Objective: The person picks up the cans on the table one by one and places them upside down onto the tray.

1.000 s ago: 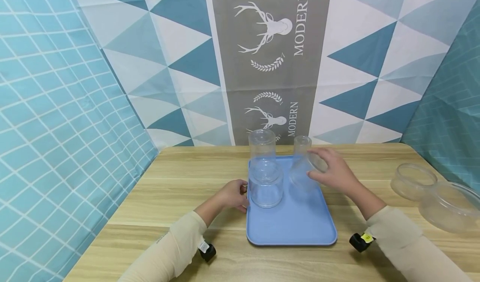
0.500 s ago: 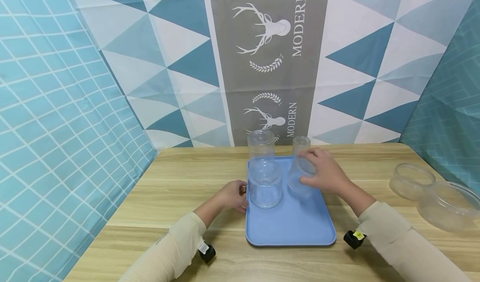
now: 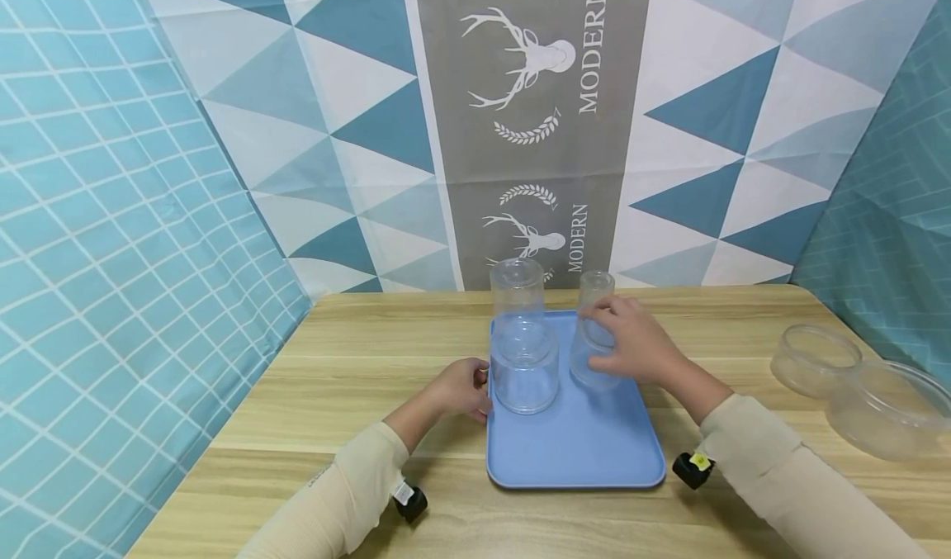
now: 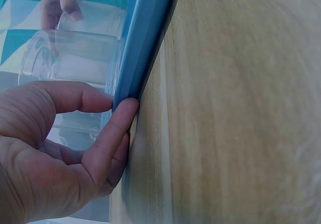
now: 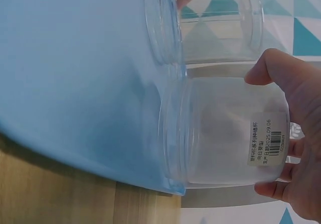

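A blue tray [image 3: 575, 456] lies on the wooden table. At its left edge my left hand [image 3: 461, 386] pinches the rim between curled fingers, one fingertip inside and another outside in the left wrist view. My right hand [image 3: 635, 343] grips a clear plastic cup [image 5: 225, 128] with a white printed label, thumb on one side and fingers on the other. The cup's base is right at the tray surface, toward its right side. Beside it stands a wide clear jar [image 3: 526, 384]. Behind are a tall clear cylinder [image 3: 518, 288] and a narrower clear vessel [image 3: 597, 283].
To the right on the table [image 3: 401, 328] are a low clear round container [image 3: 813, 365] and a larger clear bowl [image 3: 884, 419], overlapping in view. A patterned cloth [image 3: 357, 88] hangs behind the table's back edge.
My right hand has moved left with the cup, which now overlaps the narrow vessel's lower part. The left hand keeps its place at the tray rim.
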Tool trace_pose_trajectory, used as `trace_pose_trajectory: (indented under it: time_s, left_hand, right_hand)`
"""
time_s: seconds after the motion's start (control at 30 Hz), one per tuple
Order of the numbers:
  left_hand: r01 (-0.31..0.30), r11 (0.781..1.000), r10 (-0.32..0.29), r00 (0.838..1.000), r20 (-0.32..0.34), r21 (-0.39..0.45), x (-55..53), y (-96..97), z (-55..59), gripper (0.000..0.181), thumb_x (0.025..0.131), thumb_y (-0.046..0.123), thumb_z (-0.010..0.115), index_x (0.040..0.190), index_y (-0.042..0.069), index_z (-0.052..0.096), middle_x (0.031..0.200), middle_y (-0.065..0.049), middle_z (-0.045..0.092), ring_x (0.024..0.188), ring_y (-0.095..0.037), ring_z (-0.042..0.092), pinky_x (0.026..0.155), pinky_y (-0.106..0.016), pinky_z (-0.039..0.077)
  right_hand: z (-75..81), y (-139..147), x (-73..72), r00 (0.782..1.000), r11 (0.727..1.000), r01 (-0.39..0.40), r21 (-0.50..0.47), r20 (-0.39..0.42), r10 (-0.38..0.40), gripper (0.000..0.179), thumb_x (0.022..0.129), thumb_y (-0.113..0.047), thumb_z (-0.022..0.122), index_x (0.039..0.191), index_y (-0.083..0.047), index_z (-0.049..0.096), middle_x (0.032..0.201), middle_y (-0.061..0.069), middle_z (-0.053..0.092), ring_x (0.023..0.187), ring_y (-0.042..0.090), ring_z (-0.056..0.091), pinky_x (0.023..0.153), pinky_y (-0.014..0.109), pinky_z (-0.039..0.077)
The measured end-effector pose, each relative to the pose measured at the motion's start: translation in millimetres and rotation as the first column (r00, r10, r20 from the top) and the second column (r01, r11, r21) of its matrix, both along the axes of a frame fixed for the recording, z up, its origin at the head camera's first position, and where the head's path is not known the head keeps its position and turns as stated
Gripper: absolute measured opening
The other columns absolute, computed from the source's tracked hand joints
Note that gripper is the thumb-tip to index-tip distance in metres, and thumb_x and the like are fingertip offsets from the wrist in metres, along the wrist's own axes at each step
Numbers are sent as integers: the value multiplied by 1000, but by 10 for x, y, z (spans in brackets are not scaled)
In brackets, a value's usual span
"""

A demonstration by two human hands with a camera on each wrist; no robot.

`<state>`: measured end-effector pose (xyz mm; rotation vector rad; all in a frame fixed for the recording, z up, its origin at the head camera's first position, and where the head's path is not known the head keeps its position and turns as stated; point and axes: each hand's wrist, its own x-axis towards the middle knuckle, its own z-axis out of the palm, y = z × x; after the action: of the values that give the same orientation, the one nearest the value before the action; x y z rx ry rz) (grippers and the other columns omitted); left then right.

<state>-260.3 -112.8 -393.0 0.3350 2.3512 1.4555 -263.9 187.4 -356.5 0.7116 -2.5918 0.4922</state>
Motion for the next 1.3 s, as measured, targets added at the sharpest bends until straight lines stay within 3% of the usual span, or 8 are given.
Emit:
trace_pose_trajectory:
  time_s: [0.77,1.13,1.3]
  left_hand:
    - [-8,1000,8,1000,13,-2,-10,-6,-12,79,68,-20,61,141,-17,32,110,-20,48,73,-27,66,62,-35,59]
    - [0,1000,0,1000,5,13,-20,-16,-49,78,68,-20,60,140,-19,32,108,-19,48,71,-29,67,61,-36,59]
    - [18,999,-20,999,-46,-42,-24,-32,-50,79,66,-16,63,139,-19,34,107,-18,51,70,-22,65,61,-32,59]
  right_hand:
    - [-56,-72,-19,998,996,29,78,52,-33,63,71,-32,76,129,-13,63,127,19,54,113,38,49,91,58,44]
    - [-86,-38,-28,1000,997,2,77,13,-3,59,75,-30,77,128,-10,62,133,23,51,119,44,48,95,63,40]
    - [-91,-23,-9,1000,998,0,62,8,0,60,75,-31,77,129,-8,61,135,23,50,121,43,47,98,63,39]
